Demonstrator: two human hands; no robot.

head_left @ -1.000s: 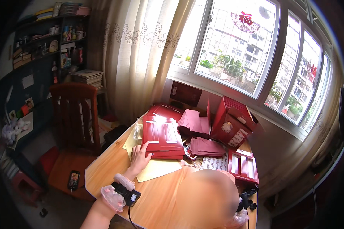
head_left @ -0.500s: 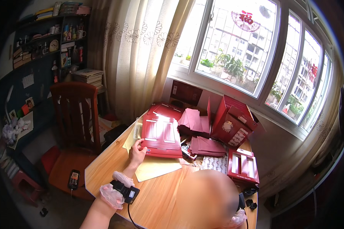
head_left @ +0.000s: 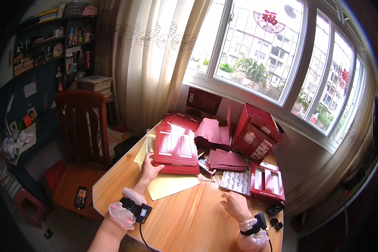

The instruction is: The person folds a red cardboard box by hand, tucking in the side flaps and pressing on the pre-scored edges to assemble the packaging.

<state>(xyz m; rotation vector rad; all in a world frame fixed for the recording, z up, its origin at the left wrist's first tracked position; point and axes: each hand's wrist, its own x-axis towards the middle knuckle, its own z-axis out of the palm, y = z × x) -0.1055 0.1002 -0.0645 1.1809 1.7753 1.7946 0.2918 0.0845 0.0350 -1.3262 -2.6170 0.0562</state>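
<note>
A stack of flat red cardboard box sheets (head_left: pixel 176 147) with pale window-like panels lies on the left part of the wooden table. My left hand (head_left: pixel 151 169) pinches the near left corner of the top sheet, with the thumb along its front edge. Bare and holding nothing, my right hand (head_left: pixel 236 206) hovers over the table's right side, fingers loosely bent and apart. Just beyond it are a black-and-white patterned sheet (head_left: pixel 235 181) and a red windowed box (head_left: pixel 267 182). Yellow paper (head_left: pixel 172 187) sticks out under the stack.
Dark pink card pieces (head_left: pixel 227 160) and another pile (head_left: pixel 212 131) lie mid-table. A tall red box (head_left: pixel 256 132) filled with upright sheets stands at the back by the window. Small black items (head_left: pixel 276 224) sit at the right edge. A wooden chair (head_left: pixel 82 126) stands left.
My right hand, blurred and nearer the front edge before, is now farther forward and in clear view. My left hand and the top red sheet have shifted slightly.
</note>
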